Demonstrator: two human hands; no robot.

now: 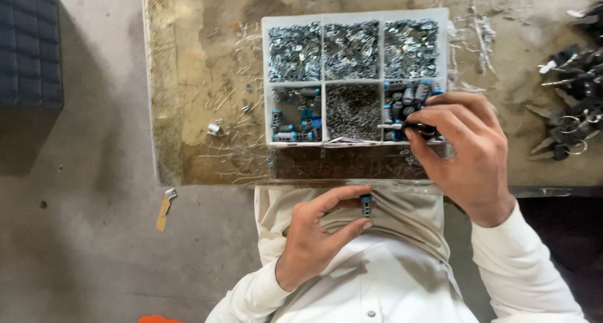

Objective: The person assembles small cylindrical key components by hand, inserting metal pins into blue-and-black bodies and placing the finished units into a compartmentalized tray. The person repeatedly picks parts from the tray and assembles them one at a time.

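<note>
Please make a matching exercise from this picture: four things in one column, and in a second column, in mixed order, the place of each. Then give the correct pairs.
Things:
1. small blue-capped cylinder
2. compartment box
3. bunch of dark keys
4. right hand

Places:
A. far right of the workbench
B. pinched between the left hand's thumb and forefinger
C. over the box's lower right compartment
D. on the middle of the workbench, filled with small metal parts

Pairs: 1-B, 2-D, 3-A, 4-C
</note>
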